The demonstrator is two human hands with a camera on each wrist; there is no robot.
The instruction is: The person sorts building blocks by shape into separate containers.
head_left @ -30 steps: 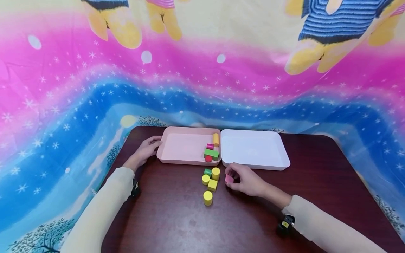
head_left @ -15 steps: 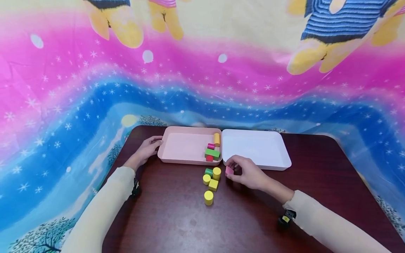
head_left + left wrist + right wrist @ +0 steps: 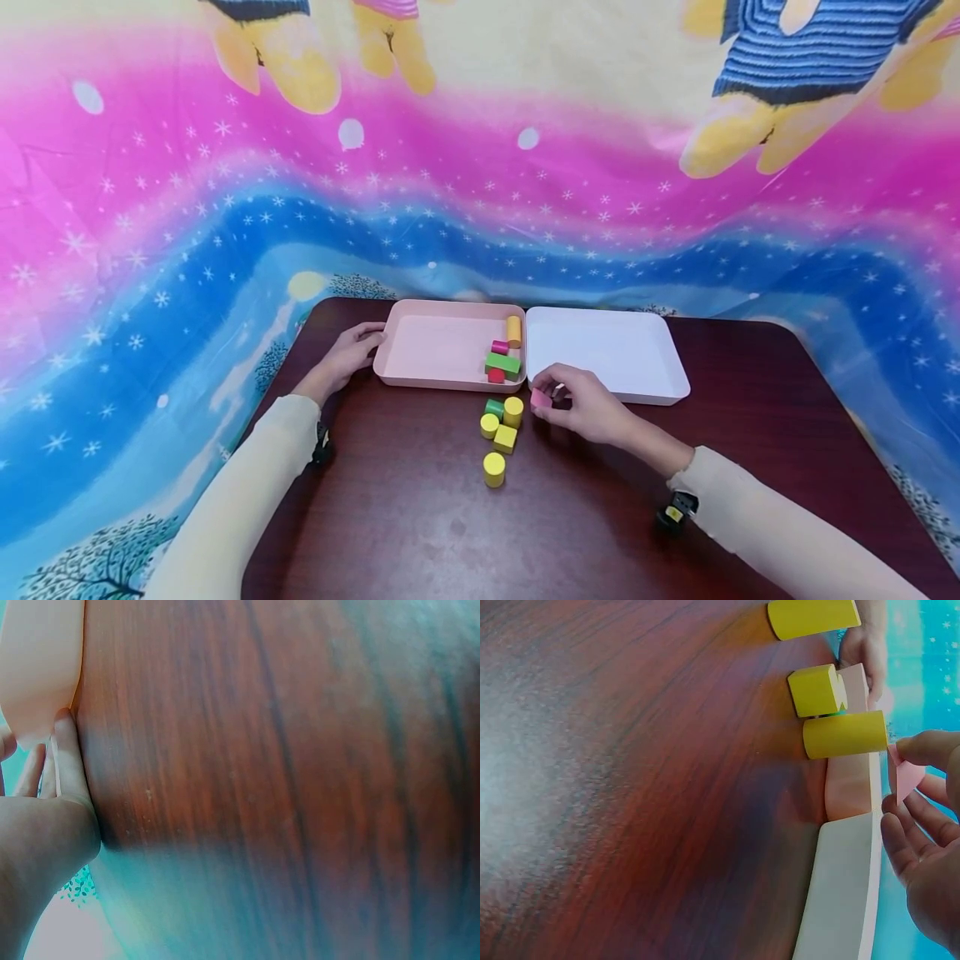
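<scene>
My right hand (image 3: 588, 406) pinches a small pink block (image 3: 540, 399) between thumb and fingertips, just in front of the white tray (image 3: 663, 358). The same pink block (image 3: 907, 776) shows raised above the table in the right wrist view, beside a yellow cylinder (image 3: 845, 735). At the far left, my left hand (image 3: 348, 354) rests with fairly straight fingers against the end of the pink tray (image 3: 420, 385). Those fingers (image 3: 69, 757) touch the tray's corner in the left wrist view. Left of the pink block stand a yellow cylinder (image 3: 513, 412), a green block (image 3: 493, 407) and a yellow cube (image 3: 505, 439).
Inside the pink tray's right end lie an orange cylinder (image 3: 513, 331), a magenta cylinder (image 3: 499, 347), a green rectangular block (image 3: 502, 364) and a red block (image 3: 496, 376). Another yellow cylinder (image 3: 493, 469) stands nearer on the brown table (image 3: 420, 517). A printed cloth (image 3: 450, 192) hangs behind.
My right hand has carried the pink block upward in the head view, toward the gap between the trays, then slightly left. My left hand has stayed at the pink tray.
</scene>
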